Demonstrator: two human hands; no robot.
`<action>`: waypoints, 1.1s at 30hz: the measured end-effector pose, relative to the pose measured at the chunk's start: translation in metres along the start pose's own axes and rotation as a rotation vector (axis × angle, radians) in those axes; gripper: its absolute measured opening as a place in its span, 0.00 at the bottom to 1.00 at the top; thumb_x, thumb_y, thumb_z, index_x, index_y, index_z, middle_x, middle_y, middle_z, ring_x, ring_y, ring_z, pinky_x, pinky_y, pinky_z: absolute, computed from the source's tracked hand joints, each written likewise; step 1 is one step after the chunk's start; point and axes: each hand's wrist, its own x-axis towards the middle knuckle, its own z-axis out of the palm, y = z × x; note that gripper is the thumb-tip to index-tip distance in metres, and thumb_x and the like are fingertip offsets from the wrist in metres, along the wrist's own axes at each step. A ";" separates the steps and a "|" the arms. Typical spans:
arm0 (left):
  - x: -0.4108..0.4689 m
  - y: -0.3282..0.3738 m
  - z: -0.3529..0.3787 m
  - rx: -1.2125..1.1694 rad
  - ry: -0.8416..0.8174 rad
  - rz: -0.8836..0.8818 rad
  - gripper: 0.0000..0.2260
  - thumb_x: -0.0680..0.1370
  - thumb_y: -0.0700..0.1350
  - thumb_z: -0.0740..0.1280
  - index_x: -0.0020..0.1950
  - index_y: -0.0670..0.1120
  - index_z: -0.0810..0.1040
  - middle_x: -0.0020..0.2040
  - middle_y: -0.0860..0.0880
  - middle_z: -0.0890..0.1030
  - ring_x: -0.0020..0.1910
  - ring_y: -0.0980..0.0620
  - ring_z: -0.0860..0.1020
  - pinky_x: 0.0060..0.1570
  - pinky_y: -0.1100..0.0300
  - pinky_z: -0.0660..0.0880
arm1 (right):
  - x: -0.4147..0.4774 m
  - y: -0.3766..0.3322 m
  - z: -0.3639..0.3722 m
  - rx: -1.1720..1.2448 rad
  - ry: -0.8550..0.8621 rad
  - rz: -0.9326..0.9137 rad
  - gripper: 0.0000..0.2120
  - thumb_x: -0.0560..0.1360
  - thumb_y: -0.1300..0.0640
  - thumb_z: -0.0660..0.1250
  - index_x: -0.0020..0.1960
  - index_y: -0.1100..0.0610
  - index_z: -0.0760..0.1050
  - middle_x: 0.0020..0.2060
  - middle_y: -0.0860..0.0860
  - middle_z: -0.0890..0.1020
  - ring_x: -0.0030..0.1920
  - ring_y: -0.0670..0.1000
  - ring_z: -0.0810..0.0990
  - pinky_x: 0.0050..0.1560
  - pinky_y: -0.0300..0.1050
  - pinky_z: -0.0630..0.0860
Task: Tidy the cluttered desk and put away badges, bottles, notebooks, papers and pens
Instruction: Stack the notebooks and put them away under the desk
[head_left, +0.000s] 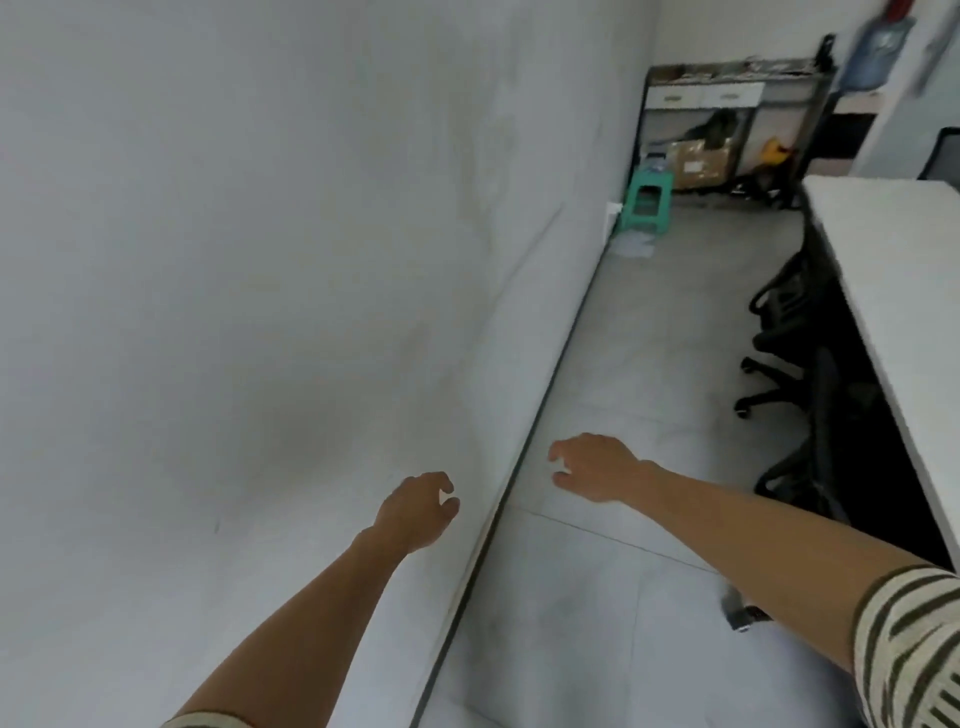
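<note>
Held both bare arms out ahead, low. Showed the left hand (418, 512) in front of the plain white wall (260, 260), fingers loosely curled, thumb tip close to the fingertips; gripped nothing, touched nothing. Showed the right hand (592, 467) a little farther out, above the grey tiled floor (649, 338), back of the hand up, fingers bent slackly, likewise held nothing (a striped cream-and-dark sleeve (909, 649) at the bottom right corner, on that arm). Found the long white-topped desk (883, 270) off at the right edge, well apart from both hands, the visible stretch of its top a flat pale surface, blurred. Spotted black wheeled office chairs (769, 340) tucked under its near side. Picked out, down at the far end by the wall, a small green plastic stool (647, 200), then a brown cardboard box (698, 158) beneath a dark-framed unit with white drawers (727, 96). Caught a blue water-cooler bottle (878, 52) near the top right corner, too smeared for detail. Noticed a small dark object (740, 616) on the floor just beside the right forearm; could not tell what.
</note>
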 end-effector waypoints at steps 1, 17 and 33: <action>0.022 0.012 -0.006 0.016 -0.014 0.038 0.13 0.80 0.52 0.62 0.62 0.51 0.75 0.51 0.50 0.81 0.58 0.50 0.76 0.59 0.57 0.71 | 0.005 0.017 -0.008 0.007 0.021 0.050 0.21 0.81 0.47 0.58 0.71 0.51 0.68 0.63 0.52 0.77 0.63 0.53 0.74 0.60 0.45 0.69; 0.360 0.259 0.005 0.173 -0.291 0.467 0.14 0.80 0.51 0.62 0.64 0.48 0.74 0.58 0.45 0.78 0.58 0.47 0.76 0.62 0.53 0.72 | 0.114 0.303 -0.080 0.175 0.070 0.569 0.19 0.80 0.46 0.59 0.70 0.48 0.69 0.64 0.49 0.77 0.63 0.53 0.76 0.61 0.49 0.74; 0.703 0.441 -0.030 0.148 -0.295 0.425 0.15 0.80 0.52 0.62 0.64 0.48 0.74 0.53 0.46 0.80 0.52 0.50 0.78 0.55 0.60 0.74 | 0.374 0.561 -0.240 0.176 0.063 0.497 0.19 0.81 0.46 0.58 0.70 0.48 0.68 0.63 0.50 0.77 0.63 0.53 0.74 0.60 0.48 0.73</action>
